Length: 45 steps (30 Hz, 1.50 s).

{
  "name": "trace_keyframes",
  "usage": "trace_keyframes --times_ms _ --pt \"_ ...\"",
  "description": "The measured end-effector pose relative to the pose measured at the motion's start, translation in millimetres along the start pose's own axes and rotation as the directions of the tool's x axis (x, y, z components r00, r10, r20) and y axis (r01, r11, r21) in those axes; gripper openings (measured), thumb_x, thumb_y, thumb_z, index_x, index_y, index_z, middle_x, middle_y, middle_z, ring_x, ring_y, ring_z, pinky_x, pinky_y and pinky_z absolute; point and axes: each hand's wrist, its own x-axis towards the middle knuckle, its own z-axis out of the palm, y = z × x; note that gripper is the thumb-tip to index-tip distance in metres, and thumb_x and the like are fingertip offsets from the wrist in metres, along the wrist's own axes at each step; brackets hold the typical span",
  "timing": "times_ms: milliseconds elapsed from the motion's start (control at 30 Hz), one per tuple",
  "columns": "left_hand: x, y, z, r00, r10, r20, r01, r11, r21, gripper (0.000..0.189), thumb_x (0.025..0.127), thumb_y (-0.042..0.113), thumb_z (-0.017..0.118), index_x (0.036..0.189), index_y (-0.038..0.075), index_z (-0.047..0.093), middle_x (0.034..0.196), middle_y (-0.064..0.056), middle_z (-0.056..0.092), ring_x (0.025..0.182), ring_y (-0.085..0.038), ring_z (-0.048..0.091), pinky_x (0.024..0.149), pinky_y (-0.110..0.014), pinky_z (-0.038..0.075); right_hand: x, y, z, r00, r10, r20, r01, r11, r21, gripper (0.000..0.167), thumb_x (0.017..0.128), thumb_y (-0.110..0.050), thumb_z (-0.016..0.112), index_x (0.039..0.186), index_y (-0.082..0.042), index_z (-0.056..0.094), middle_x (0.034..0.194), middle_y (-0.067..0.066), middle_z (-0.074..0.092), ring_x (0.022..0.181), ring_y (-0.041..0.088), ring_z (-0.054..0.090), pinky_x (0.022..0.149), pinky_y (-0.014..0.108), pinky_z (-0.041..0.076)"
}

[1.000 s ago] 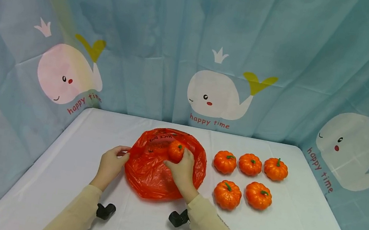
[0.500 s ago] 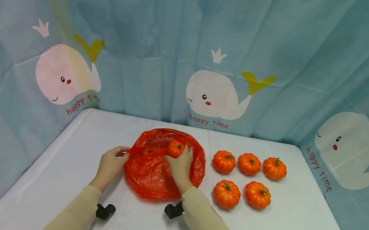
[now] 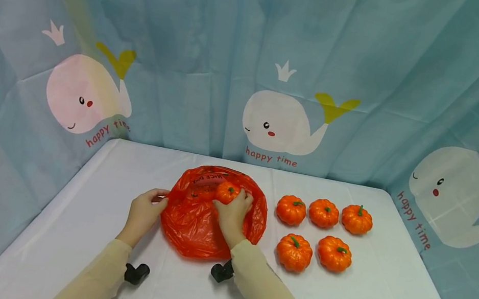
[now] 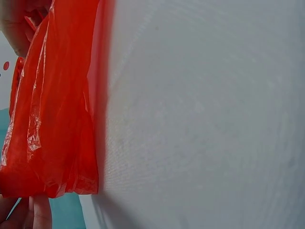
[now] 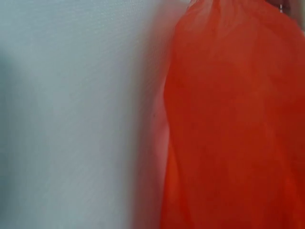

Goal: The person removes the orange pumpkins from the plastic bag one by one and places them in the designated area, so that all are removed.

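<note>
A crinkled red plastic bag (image 3: 204, 229) lies spread on the table with its mouth facing up. At its left edge my left hand (image 3: 141, 215) pinches the rim between thumb and fingers, and the fingertips (image 4: 42, 213) show below the bag in the left wrist view. Inside the mouth is a small orange toy pumpkin (image 3: 227, 192) with a green stem. My right hand (image 3: 231, 215) holds that pumpkin from the near right side, with the thumb at its left. The bag (image 5: 233, 114) fills much of the right wrist view and hides the pumpkin there.
Several more toy pumpkins stand right of the bag, including a near one (image 3: 294, 253) and a far one (image 3: 356, 219). Behind the white table (image 3: 389, 296) hangs a blue curtain (image 3: 216, 53) printed with whales.
My right hand has shifted slightly left, and the pumpkin in it sits a little further left and lower in the bag. My left hand stays at the bag's edge.
</note>
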Motion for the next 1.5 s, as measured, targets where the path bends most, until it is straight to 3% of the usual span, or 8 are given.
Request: trace_keyframes --times_ms 167,333,700,1100,1333,1500 --pt "0.3 1.9 -0.3 1.0 0.001 0.004 -0.001 1.0 -0.003 0.032 0.097 0.018 0.055 0.122 0.003 0.067 0.116 -0.024 0.069 0.107 -0.035 0.063 0.067 -0.017 0.049 4.5 1 5 1.0 0.015 -0.006 -0.015 1.0 -0.013 0.09 0.082 -0.021 0.082 0.15 0.004 0.029 0.155 0.025 0.028 0.141 0.042 0.031 0.114 0.056 0.039" --pt "1.1 3.2 0.5 1.0 0.006 0.002 -0.006 1.0 -0.002 0.031 0.097 0.017 0.056 0.122 0.003 0.067 0.115 -0.024 0.069 0.109 -0.035 0.064 0.07 -0.018 0.049 8.5 4 8 0.999 0.027 -0.033 -0.026 0.999 0.022 0.087 0.085 -0.021 0.079 0.151 0.004 0.029 0.153 0.025 0.032 0.139 0.042 0.035 0.115 0.056 0.038" --pt "1.7 3.6 0.6 1.0 0.011 0.002 -0.011 1.0 -0.002 0.031 0.097 0.017 0.056 0.121 0.003 0.068 0.114 -0.023 0.07 0.107 -0.035 0.064 0.07 -0.019 0.05 12.2 8 11 0.998 0.027 -0.052 -0.026 0.999 0.029 0.08 0.083 -0.02 0.081 0.146 0.001 0.038 0.141 0.021 0.044 0.13 0.037 0.045 0.108 0.054 0.046" --pt "0.2 2.6 -1.9 1.0 0.01 0.012 -0.01 1.0 -0.001 0.031 0.097 0.016 0.054 0.123 0.003 0.066 0.117 -0.024 0.069 0.111 -0.036 0.063 0.079 -0.028 0.055 -0.4 0 10 1.0 -0.001 0.014 0.0 0.998 0.068 0.084 0.083 -0.018 0.081 0.151 -0.003 0.036 0.15 0.019 0.041 0.133 0.036 0.046 0.111 0.053 0.044" --pt "-0.2 2.4 -1.8 1.0 0.002 0.012 -0.002 1.0 -0.003 0.032 0.098 0.017 0.054 0.124 0.003 0.066 0.117 -0.023 0.068 0.11 -0.035 0.062 0.073 -0.02 0.051 -6.5 -3 7 0.999 -0.012 0.038 0.009 0.997 0.074 0.083 0.083 -0.018 0.081 0.151 -0.003 0.036 0.151 0.019 0.04 0.134 0.036 0.046 0.112 0.053 0.042" --pt "-1.4 1.9 -1.9 1.0 -0.003 0.012 0.003 1.0 0.0 0.033 0.098 0.018 0.054 0.124 0.003 0.066 0.118 -0.023 0.068 0.111 -0.035 0.062 0.075 -0.023 0.052 -11.2 -4 3 0.998 -0.031 0.057 0.026 0.997 0.076 0.083 0.082 -0.02 0.082 0.15 -0.003 0.037 0.15 0.019 0.042 0.132 0.035 0.048 0.11 0.053 0.044"
